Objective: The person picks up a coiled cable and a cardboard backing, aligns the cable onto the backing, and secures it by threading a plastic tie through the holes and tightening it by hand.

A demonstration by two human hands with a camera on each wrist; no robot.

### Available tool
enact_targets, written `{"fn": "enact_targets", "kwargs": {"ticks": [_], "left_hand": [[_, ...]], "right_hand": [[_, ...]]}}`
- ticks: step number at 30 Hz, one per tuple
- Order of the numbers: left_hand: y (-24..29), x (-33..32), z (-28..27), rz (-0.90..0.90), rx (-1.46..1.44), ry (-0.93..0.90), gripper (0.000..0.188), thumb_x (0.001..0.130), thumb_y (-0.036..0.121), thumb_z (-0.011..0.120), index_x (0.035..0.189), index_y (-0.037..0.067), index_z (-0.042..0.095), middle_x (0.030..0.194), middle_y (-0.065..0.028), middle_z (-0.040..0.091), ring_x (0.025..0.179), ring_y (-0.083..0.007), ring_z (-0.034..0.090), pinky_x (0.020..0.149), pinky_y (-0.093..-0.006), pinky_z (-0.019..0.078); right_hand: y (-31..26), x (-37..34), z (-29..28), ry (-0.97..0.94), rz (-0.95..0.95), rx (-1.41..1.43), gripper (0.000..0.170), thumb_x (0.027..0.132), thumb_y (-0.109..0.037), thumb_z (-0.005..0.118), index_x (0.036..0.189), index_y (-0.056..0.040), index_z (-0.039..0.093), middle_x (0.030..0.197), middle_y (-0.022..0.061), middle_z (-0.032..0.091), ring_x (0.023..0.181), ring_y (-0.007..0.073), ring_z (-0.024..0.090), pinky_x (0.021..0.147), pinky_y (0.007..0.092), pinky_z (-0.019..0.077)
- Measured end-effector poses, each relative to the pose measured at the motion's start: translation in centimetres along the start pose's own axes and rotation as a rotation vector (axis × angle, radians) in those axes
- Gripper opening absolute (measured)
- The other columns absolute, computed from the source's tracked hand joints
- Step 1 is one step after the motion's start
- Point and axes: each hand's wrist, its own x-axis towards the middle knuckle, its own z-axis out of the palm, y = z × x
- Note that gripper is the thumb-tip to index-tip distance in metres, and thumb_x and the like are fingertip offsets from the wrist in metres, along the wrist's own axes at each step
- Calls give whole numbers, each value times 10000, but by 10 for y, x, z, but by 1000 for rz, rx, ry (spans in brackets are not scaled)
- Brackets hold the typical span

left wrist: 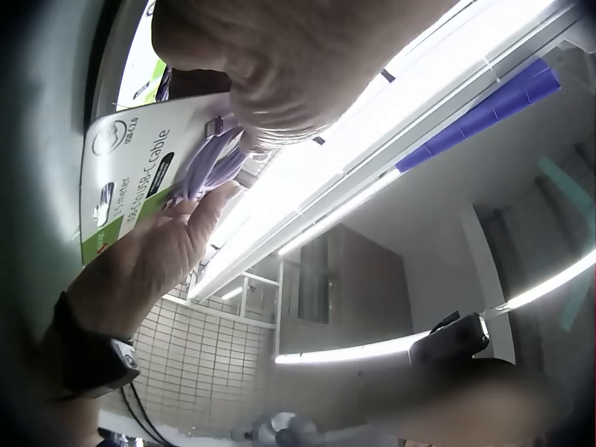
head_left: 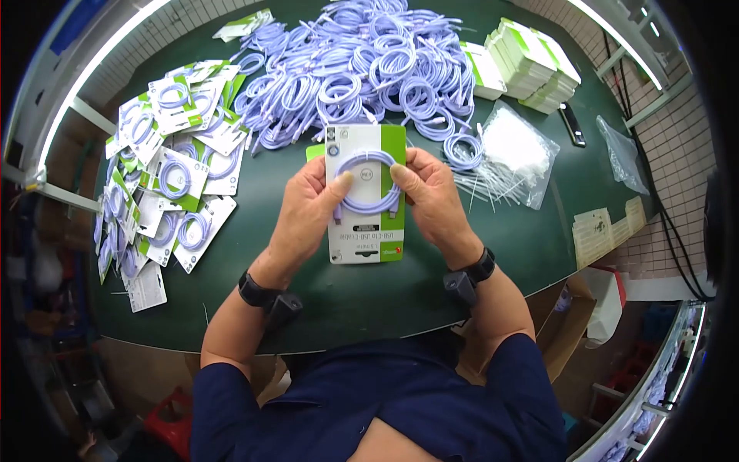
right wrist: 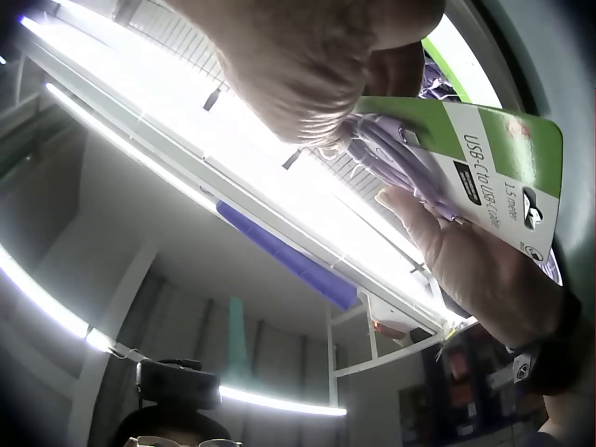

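Note:
A white and green card [head_left: 366,239] is held over the dark green table, its printed text upside down in the head view. On its face lies a coiled lavender cable [head_left: 368,206] with two connectors toward the printed end. The left hand [head_left: 302,208] pinches the card's left edge, thumb over the coil. The right hand [head_left: 439,202] pinches the opposite edge, thumb on the coil. Both wrist views show the card [left wrist: 112,177] [right wrist: 507,177] between the two hands; the fingers behind it are mostly hidden.
A large heap of coiled lavender cables [head_left: 346,77] lies at the back. Carded cables [head_left: 177,179] are piled at left. Stacked cards [head_left: 527,65], a clear bag of white pieces [head_left: 517,146], loose white ties [head_left: 483,186] and a black object [head_left: 572,125] are at right.

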Motion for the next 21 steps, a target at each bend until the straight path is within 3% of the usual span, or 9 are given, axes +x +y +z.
{"fn": "enact_targets", "kwargs": {"ticks": [7,21], "left_hand": [[-3,-11,21,143,154,-20,735,845,11,847,1473,-17,464,1347,-101,639,1211,-172,654,1040,-327,562],[-2,-8,3,-3,107,-4,655,875,49,839,1439,-23,514,1318,-116,670,1179,-187,681,1050,-348,563]], "right_hand": [[6,0,1,44,-62,-7,272,1053,-182,709,1224,20,647,1083,49,736,931,75,672,843,233,536],[9,-1,4,68,10,-10,318,1041,-207,732,1259,9,649,1096,45,737,954,98,677,871,208,514]]}}
